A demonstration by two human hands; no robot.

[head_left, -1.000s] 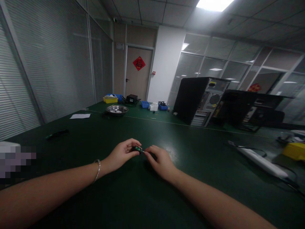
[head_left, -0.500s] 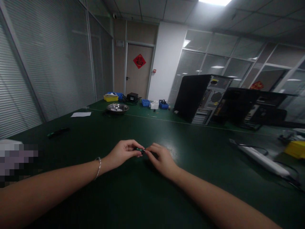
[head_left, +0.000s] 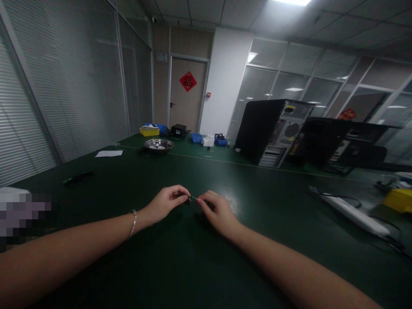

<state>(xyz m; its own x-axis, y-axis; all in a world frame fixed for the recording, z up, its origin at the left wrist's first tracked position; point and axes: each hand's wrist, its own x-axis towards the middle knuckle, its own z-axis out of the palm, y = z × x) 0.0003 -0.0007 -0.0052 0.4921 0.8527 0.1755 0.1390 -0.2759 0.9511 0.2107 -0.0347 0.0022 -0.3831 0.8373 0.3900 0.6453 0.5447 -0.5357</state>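
Above the dark green tabletop [head_left: 154, 266], my left hand [head_left: 169, 201] pinches a small dark piece [head_left: 189, 199] between thumb and fingers; most of it is covered by the fingertips. My right hand [head_left: 217, 210] faces it from the right, thumb and forefinger closed on a tiny thin metallic piece [head_left: 195, 198] whose end points toward the left hand. Both pieces are too small to name. A narrow gap separates the two sets of fingertips.
Left lies a dark tool with green parts [head_left: 77, 177], near white paper [head_left: 109, 153]. Farther back stand a metal bowl [head_left: 159, 146], blue bins [head_left: 196, 137] and a black computer case [head_left: 257, 133]. A white power strip [head_left: 357, 214] with cables and a yellow bin [head_left: 399, 199] are right.
The fingertips have drawn slightly apart, my left hand shifting a little left. The small dark piece shows less between the hands, and the thin metallic piece stands out from my right fingertips.
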